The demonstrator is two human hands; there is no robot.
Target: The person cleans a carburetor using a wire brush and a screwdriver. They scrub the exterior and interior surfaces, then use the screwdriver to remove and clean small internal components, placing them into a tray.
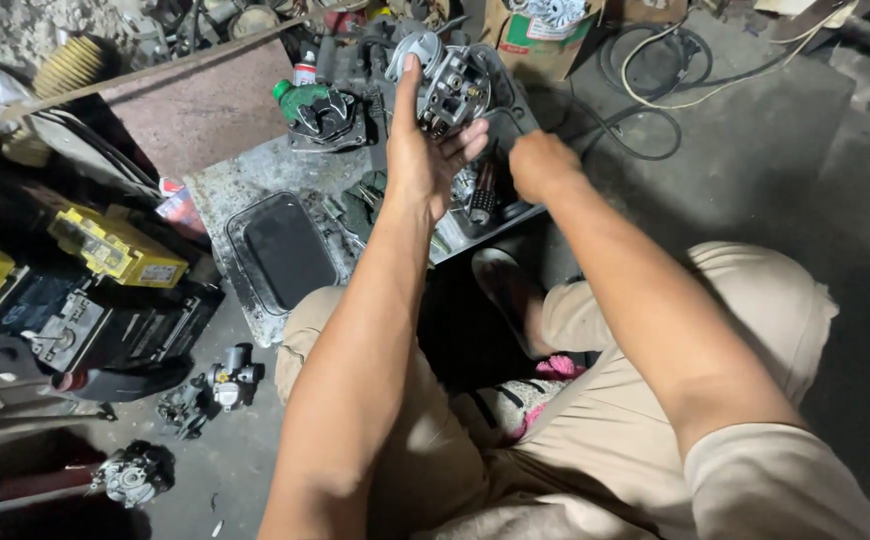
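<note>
My left hand (425,150) holds a grey metal carburetor (452,85) up over a shallow metal tray (255,180), thumb along its left side and fingers under it. My right hand (540,165) reaches down into the tray just right of the carburetor, fingers curled and hidden from me, near small dark parts (480,195). Whether it grips anything cannot be seen. Both bare forearms stretch out from my lap, over beige trousers.
A black rectangular lid (283,250) lies on the tray's near left. A green-capped part (320,110) sits behind it. Yellow and black batteries (105,250) stand at left, more carburetors (230,380) on the floor, cables (655,90) at back right.
</note>
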